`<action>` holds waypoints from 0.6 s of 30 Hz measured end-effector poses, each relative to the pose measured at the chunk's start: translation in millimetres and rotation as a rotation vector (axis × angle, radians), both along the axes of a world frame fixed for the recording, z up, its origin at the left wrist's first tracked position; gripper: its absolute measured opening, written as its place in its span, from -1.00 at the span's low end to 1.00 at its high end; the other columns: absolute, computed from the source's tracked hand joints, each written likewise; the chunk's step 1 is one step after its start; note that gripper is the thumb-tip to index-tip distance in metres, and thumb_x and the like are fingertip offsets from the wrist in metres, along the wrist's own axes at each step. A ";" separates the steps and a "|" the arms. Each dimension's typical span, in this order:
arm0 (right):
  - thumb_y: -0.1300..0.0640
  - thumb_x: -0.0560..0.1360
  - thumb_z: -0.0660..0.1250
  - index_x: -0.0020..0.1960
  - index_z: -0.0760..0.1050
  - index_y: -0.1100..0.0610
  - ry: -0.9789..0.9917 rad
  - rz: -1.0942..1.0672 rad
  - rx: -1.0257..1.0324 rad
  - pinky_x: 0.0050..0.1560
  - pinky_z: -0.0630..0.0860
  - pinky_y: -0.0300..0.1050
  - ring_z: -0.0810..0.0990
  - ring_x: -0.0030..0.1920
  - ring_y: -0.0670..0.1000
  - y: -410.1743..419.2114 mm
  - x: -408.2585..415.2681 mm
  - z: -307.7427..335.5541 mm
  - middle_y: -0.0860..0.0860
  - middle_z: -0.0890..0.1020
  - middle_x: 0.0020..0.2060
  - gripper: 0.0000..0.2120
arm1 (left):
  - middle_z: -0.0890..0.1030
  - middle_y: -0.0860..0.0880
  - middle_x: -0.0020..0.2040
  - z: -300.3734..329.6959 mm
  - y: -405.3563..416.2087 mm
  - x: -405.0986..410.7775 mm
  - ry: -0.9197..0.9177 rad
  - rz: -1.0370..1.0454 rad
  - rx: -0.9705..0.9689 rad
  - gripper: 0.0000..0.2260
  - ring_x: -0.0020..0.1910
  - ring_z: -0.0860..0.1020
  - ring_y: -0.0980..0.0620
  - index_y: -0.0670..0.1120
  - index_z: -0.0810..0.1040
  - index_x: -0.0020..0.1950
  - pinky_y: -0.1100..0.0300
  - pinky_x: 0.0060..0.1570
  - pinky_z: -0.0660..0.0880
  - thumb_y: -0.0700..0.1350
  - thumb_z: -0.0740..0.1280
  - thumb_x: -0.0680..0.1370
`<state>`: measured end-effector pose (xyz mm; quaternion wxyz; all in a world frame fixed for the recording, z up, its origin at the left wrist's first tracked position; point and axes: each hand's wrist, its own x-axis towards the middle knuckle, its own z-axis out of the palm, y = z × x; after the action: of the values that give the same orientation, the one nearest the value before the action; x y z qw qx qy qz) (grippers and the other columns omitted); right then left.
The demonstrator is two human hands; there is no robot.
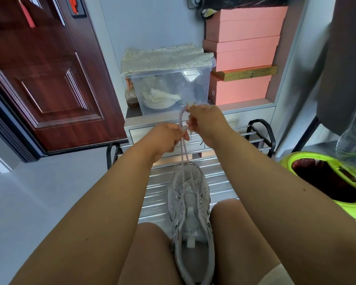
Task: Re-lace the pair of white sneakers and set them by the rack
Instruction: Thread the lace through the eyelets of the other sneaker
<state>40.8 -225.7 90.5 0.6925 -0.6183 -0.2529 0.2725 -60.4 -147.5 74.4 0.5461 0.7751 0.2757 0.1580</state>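
Between the knees, the sneaker (190, 223) sits wedged toe-out so both hands stay free: left hand (167, 138) and right hand (206, 120) each grip the lace (182, 145), drawing both ends taut above the rack (259, 138).

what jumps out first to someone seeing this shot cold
Front and centre, both hands, left hand and right hand, pull a lace up taut from a white sneaker wedged between the person's knees. Behind, a stack of pink boxes glows at upper right, and a lime green bin sits at the right edge.
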 end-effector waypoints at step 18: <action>0.21 0.57 0.26 -0.33 0.52 0.18 -0.218 0.127 -0.026 -0.50 0.23 -0.25 0.27 -0.57 -0.09 -22.4 -12.9 -10.2 0.02 0.39 -0.51 -0.71 | 0.33 -0.02 -0.38 29.5 6.4 15.1 -0.305 0.182 -0.328 -0.70 -0.46 0.24 0.13 -0.14 0.58 -0.12 0.31 -0.54 0.22 0.02 0.20 0.63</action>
<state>27.9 -248.1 80.3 0.6341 -0.6360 -0.3618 0.2501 -45.4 -141.1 103.9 0.6833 0.6153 0.2807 0.2751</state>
